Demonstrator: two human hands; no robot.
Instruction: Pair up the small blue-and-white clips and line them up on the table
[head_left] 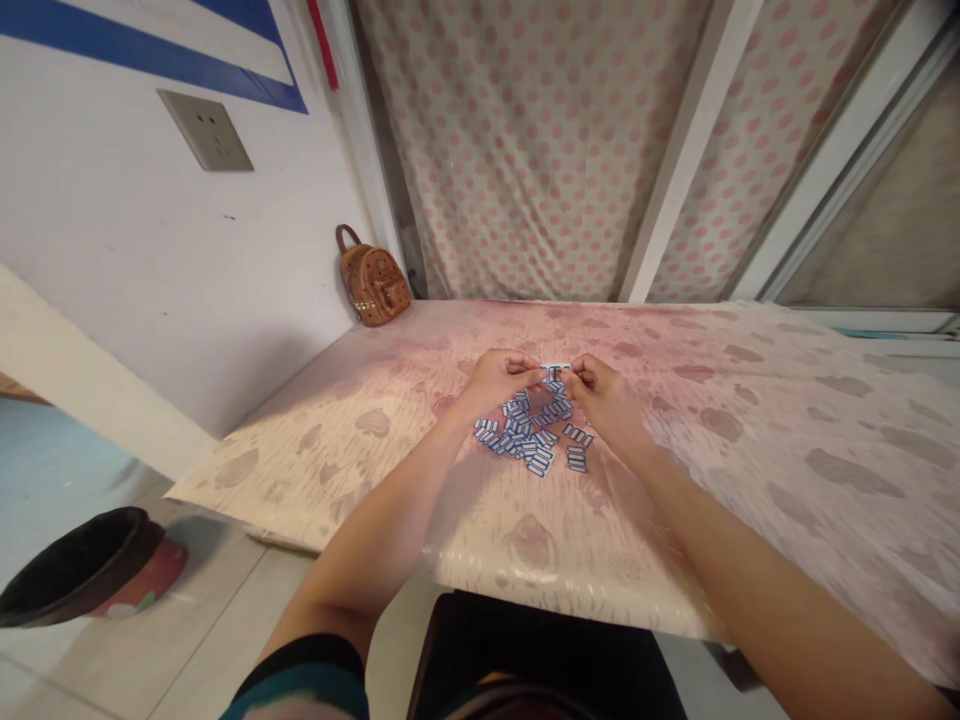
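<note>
My left hand [504, 380] and my right hand [604, 395] meet above the table, fingers pinched. Between their fingertips is a small flat blue-and-white piece [556, 372], gripped from both sides. Just below, a loose heap of similar blue-and-white striped pieces [517, 432] lies spread on the cloth, several overlapping. Two such pieces sit a little apart at the heap's right: one striped piece [577, 435] and, nearer to me, another striped piece [577, 459]. What the pieces are made of is too small to tell.
A patterned cloth [375, 500] covers the table. A brown mini backpack [375, 283] leans against the wall at the back left. On the floor at the left stands a dark-lined bin [142, 575]. A dotted curtain [525, 150] hangs behind the table.
</note>
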